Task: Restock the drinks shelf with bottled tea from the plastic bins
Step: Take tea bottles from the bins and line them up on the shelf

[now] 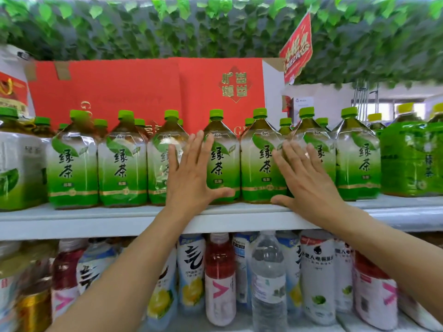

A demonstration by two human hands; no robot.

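Both hands lie flat with straight fingers, grasping nothing: left hand (pixel 191 173) and right hand (pixel 309 178) press green tea bottles (pixel 225 161) lined along the shelf (pixel 96 219) front edge. Full, they look heavy, with slick plastic labels; best taken around the body.

Green leaf garland (pixel 167 27) hung along the top. Red cartons (pixel 134 89) stood behind, a red sign (pixel 297 53) at the right. Mixed drinks (pixel 268 281) filled the lower tier; daylight showed far right.
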